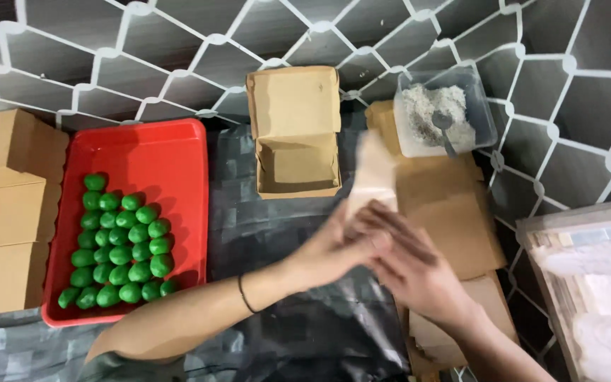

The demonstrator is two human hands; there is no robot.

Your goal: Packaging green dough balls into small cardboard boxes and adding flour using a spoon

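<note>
Both my hands meet over the dark sheet at the centre, gripping a pale sheet of paper (374,173) that blurs with motion. My left hand (334,247) pinches its lower edge, and my right hand (411,265) lies against the left, fingers pressed on the same sheet. An open brown cardboard box (297,166), empty with its lid flipped back, stands just beyond the hands. A red tray (171,163) at the left holds several green balls (123,240) packed in rows.
Closed brown boxes (5,212) are stacked at the far left. A clear tub of white powder (443,110) with a spoon sits at the back right. Flat cardboard pieces (454,219) lie under my right hand. A wooden-framed tray (588,283) is at the right edge.
</note>
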